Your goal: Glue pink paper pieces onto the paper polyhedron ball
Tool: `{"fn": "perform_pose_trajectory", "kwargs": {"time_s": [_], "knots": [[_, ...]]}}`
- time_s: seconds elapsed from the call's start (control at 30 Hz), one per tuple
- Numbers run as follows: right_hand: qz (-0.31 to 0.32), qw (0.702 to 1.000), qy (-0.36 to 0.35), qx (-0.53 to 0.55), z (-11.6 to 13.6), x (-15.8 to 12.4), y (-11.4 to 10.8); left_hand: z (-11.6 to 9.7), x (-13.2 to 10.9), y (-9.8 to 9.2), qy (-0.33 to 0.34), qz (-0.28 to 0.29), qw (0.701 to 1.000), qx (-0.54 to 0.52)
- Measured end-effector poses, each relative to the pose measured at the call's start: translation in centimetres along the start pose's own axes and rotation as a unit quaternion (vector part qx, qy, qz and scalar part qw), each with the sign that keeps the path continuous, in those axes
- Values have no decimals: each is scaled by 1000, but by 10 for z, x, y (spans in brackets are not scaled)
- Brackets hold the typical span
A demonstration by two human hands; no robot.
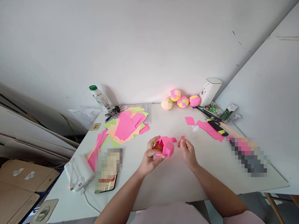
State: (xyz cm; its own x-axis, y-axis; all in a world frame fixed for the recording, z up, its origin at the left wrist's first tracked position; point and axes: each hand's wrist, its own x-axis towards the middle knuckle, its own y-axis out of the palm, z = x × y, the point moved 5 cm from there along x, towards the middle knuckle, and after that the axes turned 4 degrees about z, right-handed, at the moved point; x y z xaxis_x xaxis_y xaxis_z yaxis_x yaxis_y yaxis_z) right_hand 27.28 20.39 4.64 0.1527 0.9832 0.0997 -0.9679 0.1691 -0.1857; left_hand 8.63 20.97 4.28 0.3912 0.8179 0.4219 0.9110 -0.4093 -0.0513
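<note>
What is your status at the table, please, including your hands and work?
Left hand holding pink paper ball, gap in its side. Right hand pinching pink paper piece. Phone and paper pile off to the left.

Around your paper ball (pixel 168 146), blur covers a dark thing (pixel 249 158) at three o'clock and most of the phone (pixel 108 185) at eight; the view's edge cuts the cardboard box (pixel 28 180) at nine. Your left hand (pixel 150 158) partly hides the ball.

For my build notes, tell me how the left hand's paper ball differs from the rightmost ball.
The held ball gapes open on one side; the rightmost ball shows no gap. The left hand grips the held ball; the rightmost ball rests on the table. Both show pink facets.
</note>
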Motion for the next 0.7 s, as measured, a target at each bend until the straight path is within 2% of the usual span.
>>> {"fn": "perform_pose_trajectory", "kwargs": {"time_s": [0.1,0.17,0.33,0.4,0.53,0.7], "knots": [[-15,1000,-9,21,-3,1,-1,3,0,-1,-8,2,1000,-27],[8,999,-20,37,-2,1,1,4,0,-1,-19,1,999,-37],[145,988,1,46,5,-4,18,9,1,0,-53,-2,998,-28],[180,983,-2,45,8,-6,23,12,1,2,-85,5,996,-15],[180,983,-31,33,8,-6,26,15,0,3,-149,17,989,-9],[187,980,-70,-2,6,-6,28,17,0,2,-215,2,976,-39]]}}
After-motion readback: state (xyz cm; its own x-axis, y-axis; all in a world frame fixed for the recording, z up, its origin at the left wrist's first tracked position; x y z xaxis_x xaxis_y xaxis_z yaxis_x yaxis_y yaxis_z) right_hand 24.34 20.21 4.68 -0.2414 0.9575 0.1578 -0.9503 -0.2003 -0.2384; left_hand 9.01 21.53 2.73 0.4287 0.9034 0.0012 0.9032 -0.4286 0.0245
